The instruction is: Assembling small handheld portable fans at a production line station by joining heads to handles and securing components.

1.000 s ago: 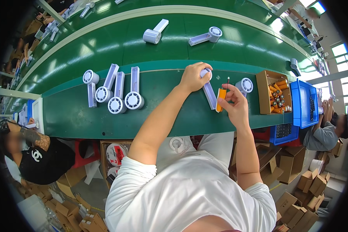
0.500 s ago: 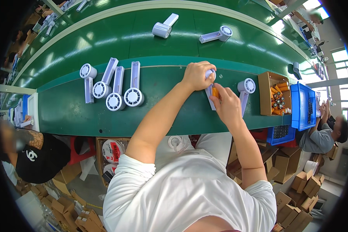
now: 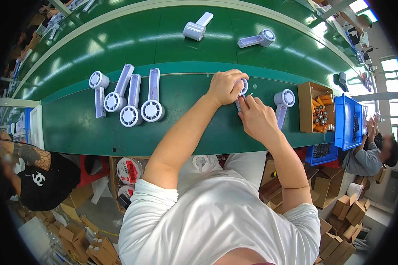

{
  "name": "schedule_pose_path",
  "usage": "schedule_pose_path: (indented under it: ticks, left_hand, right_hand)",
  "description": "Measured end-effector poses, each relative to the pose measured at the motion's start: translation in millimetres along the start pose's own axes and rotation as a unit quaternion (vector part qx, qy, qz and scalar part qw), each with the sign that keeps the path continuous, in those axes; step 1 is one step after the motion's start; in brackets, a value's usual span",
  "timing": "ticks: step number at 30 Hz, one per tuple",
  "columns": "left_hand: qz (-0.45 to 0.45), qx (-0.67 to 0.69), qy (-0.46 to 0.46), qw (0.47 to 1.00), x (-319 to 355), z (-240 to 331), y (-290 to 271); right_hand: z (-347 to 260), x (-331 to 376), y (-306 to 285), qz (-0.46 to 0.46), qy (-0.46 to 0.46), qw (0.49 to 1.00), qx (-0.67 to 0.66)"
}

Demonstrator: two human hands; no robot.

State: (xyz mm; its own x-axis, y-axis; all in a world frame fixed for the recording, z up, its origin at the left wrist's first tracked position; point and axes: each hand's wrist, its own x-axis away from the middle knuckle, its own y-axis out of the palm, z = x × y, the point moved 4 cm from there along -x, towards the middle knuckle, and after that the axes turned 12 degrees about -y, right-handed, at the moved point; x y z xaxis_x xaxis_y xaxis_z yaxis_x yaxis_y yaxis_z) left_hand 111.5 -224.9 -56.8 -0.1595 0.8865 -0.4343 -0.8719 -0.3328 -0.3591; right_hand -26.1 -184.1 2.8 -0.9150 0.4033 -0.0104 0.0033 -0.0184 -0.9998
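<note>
A light-purple handheld fan (image 3: 243, 86) lies under both my hands at the middle of the green bench. My left hand (image 3: 225, 87) is closed around its round head. My right hand (image 3: 258, 115) has its fingers drawn together over the handle, pressing there; they cover most of the handle, and no orange battery shows between them. To the right of that hand rests another handheld fan (image 3: 284, 99), its handle pointing toward me. Several fans, among them one with an open, hollow handle (image 3: 154, 86), lie at the left of the bench.
Right of the fans stands a cardboard box (image 3: 309, 106) of orange cylindrical batteries (image 3: 321, 115), beside blue trays (image 3: 348, 140). Two more fans (image 3: 193, 31) lie on the shiny green belt (image 3: 132, 44) beyond the bench. A person in black (image 3: 53, 181) sits at the left, another in grey (image 3: 362, 157) at the right.
My right hand has shifted over the fan's handle, and the orange battery at its fingertips is now out of sight. The fans on the far belt have moved to the right.
</note>
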Motion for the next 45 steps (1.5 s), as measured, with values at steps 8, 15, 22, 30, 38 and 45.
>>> schedule_pose_path:
  ticks: [8, 15, 22, 30, 38, 45]
  left_hand:
    - [0.016, -0.014, -0.004, 1.000, -6, 1, -2]
    - [0.105, -0.028, -0.022, 0.994, -10, -7, -21]
    - [0.454, -0.130, -0.160, 0.867, -9, -47, -92]
    - [0.295, -0.354, 0.016, 0.887, -86, -16, -33]
    - [0.071, -0.393, -0.313, 0.862, -142, -39, -14]
    - [0.060, -0.180, -0.062, 0.980, -55, 9, -18]
  right_hand:
    - [-14, 38, 9, 0.114, 0.068, 0.988, -0.082]
    - [11, 43, -12, 0.241, 0.030, 0.964, -0.107]
    - [67, 120, 26, 0.416, 0.218, 0.873, -0.131]
    - [69, 128, 35, 0.355, 0.178, 0.895, -0.204]
    - [89, 141, 68, 0.439, 0.300, 0.802, -0.272]
    - [75, 138, 29, 0.457, 0.298, 0.834, -0.085]
